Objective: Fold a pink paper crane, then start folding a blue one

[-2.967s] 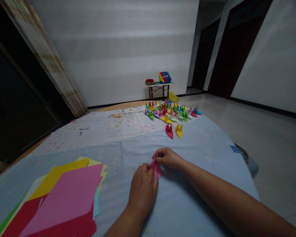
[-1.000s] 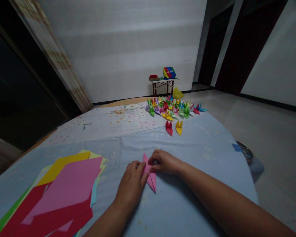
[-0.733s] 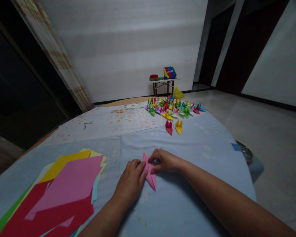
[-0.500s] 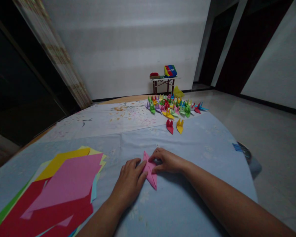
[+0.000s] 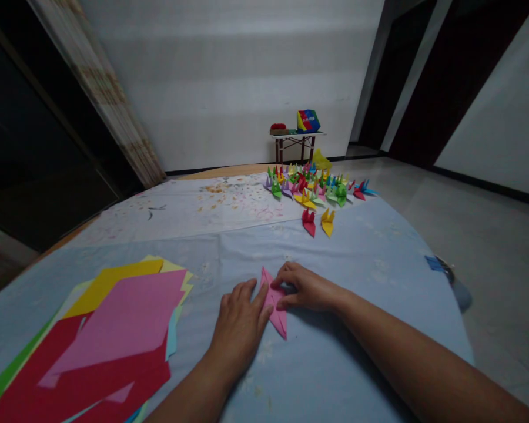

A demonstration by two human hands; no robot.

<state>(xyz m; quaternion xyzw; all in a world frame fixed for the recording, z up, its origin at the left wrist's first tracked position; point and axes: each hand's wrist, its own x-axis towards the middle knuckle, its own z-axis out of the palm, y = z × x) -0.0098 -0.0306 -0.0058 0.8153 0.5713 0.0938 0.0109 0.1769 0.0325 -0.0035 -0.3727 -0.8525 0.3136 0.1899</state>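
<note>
Two hands work a folded pink paper, a slim diamond lying on a blue cloth between them. The left hand, thumb and fingers apart, rests on its left edge. The right hand touches the right side, fingertips apart; whether it pinches an edge is unclear. Uneven pressure could skew a crease; a hard tug could tear a narrow point; soft cloth could let it slip.

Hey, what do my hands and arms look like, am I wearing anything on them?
Your left hand and right hand are bare, with no gloves, rings or watch visible. The left forearm and right forearm show no sleeves, bracelets or markings within the picture.
</note>
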